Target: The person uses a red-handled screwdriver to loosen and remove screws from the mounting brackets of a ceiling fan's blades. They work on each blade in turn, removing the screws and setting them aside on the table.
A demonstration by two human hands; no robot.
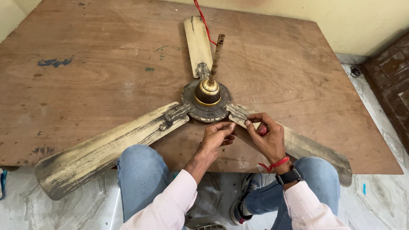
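Tarnished brass and grey metal make up the round motor hub [207, 101] of an old three-bladed ceiling fan, which lies flat near the middle of a worn brown plywood board [85, 64]; a rusty perforated down-rod [215, 59] rises from the hub's brass dome, tilted slightly to the right, and a thin red wire [204, 23] runs from beside the rod away past the board's far edge. Just in front of the hub, at its near right, the left hand [216, 137] has its fingers drawn narrowly together, fingertips pinched by the metal bracket [237, 113] that joins the hub to the right-hand blade; whether it grips anything I cannot tell. The right hand [267, 137] meets it there, thumb and forefinger pinched on the same spot, its other fingers curled round a small red object [262, 130] in the palm; a red thread band [275, 164] and a dark wristwatch [290, 175] sit on that wrist. A tiny dark screw-like bit [223, 150] lies on the board just nearer than the hub, below the left hand. From the hub, one grimy cream blade [106, 151] reaches left and nearer, overhanging the board's edge; one [198, 44] points away; the third [315, 151] passes under the right hand. Nearer still are the person's knees in blue jeans [136, 170].
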